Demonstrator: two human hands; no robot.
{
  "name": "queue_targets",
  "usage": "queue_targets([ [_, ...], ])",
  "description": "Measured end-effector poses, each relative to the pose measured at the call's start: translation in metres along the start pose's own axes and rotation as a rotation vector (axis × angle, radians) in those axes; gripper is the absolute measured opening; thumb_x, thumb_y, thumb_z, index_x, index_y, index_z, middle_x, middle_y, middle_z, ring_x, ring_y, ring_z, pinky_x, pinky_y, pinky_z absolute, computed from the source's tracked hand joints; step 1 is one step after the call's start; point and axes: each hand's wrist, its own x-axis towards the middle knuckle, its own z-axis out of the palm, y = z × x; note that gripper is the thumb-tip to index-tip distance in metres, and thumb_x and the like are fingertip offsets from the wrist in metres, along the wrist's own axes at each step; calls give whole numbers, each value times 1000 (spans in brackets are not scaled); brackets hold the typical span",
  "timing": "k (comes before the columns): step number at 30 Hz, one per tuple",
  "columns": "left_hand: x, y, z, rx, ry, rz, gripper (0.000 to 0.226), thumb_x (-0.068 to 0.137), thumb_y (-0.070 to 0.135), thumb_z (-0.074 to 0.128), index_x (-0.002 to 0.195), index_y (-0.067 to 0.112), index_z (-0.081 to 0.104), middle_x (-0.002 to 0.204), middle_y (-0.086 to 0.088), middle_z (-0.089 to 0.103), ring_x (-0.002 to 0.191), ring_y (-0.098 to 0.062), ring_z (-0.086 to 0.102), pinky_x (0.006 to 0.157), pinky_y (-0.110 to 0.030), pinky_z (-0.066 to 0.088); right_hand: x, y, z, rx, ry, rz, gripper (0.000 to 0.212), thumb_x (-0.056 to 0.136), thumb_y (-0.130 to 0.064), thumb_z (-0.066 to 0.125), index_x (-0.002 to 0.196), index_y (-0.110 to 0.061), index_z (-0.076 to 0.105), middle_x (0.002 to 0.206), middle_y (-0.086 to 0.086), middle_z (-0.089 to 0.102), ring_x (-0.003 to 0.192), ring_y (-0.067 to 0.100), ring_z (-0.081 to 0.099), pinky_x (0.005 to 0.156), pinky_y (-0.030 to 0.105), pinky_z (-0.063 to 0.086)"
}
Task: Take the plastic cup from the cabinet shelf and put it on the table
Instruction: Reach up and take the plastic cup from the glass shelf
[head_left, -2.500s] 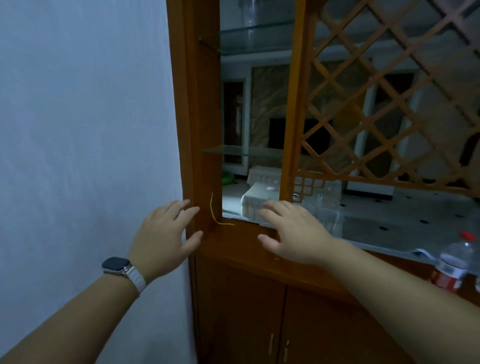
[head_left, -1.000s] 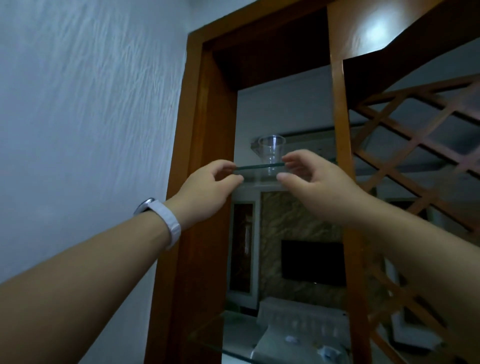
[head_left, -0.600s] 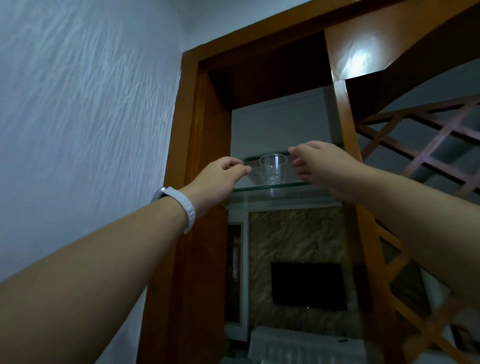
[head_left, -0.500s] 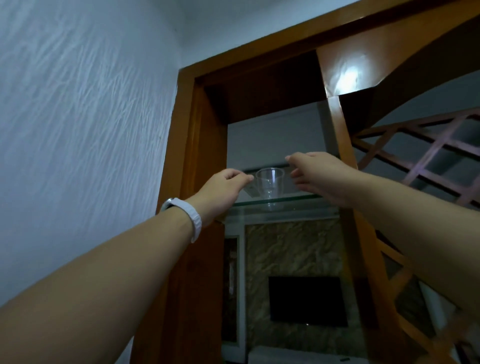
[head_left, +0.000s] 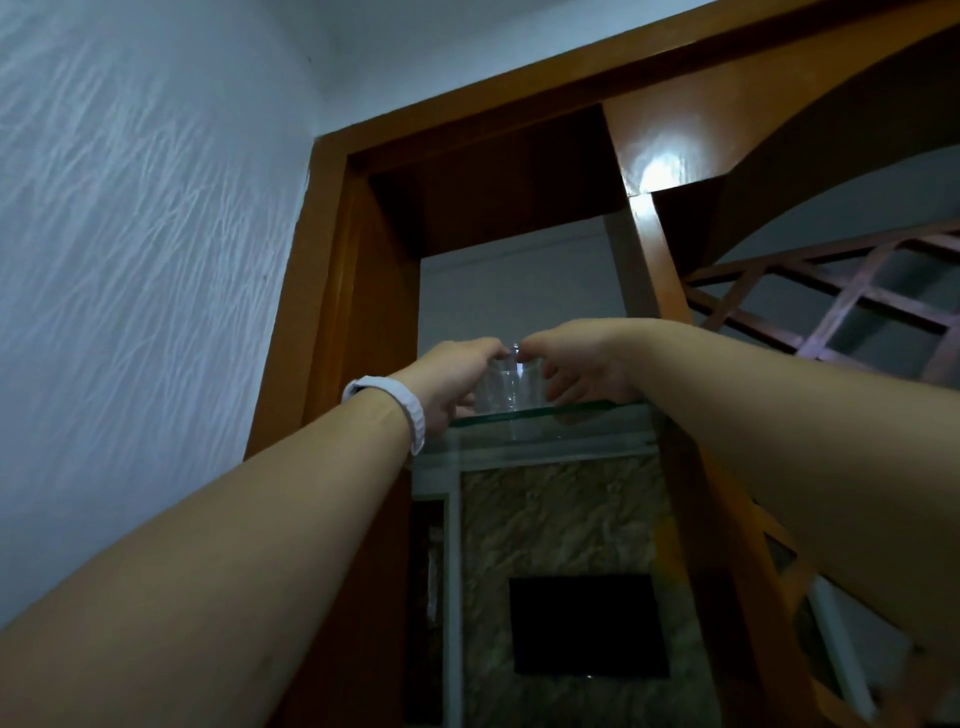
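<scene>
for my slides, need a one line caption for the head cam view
Both hands, left hand and right hand, close around a clear plastic cup standing on the cabinet's glass shelf.

2 bare forearms in view, no sleeves. Left wrist: white band (head_left: 410, 410), ribbed or segmented, wrapping snugly around wrist; watch face not visible from this angle. Left hand (head_left: 457, 379) and right hand (head_left: 576, 364) bare: no rings, no gloves. Right wrist unadorned.

Dim bluish light, bright glare spot on wooden frame (head_left: 655, 171), wide-angle bending at edges, soft detail
</scene>
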Motion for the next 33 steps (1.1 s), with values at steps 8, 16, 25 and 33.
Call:
queue_targets([
  [8,13,-8,-6,-121,-25,-9,13,96,16,50,87,15,58,98,-15,68,94,-30,68,89,-44,55,13,7,3,27,-5,-40,39,92,-33,58,121,-7,51,117,23,63,100,34,66,78,41,58],
  [16,16,-15,-5,-188,28,102,9,90,20,62,95,12,63,91,-7,68,87,-21,68,76,-35,59,3,12,-1,151,71,-204,20,91,-17,58,107,-7,63,95,15,70,85,25,70,78,35,59],
  [25,-13,-18,-8,-403,-91,166,28,88,17,67,113,6,62,95,-7,76,87,-19,74,73,-32,58,-29,14,7,381,35,-320,21,86,-11,62,106,-6,63,82,9,67,66,18,70,65,31,56],
  [33,-69,-52,-19,-499,-171,135,55,84,10,70,133,5,47,120,-14,68,109,-28,67,92,-40,55,-85,40,42,447,-33,-288,13,88,-7,58,98,-7,65,85,9,62,77,21,64,80,33,57],
])
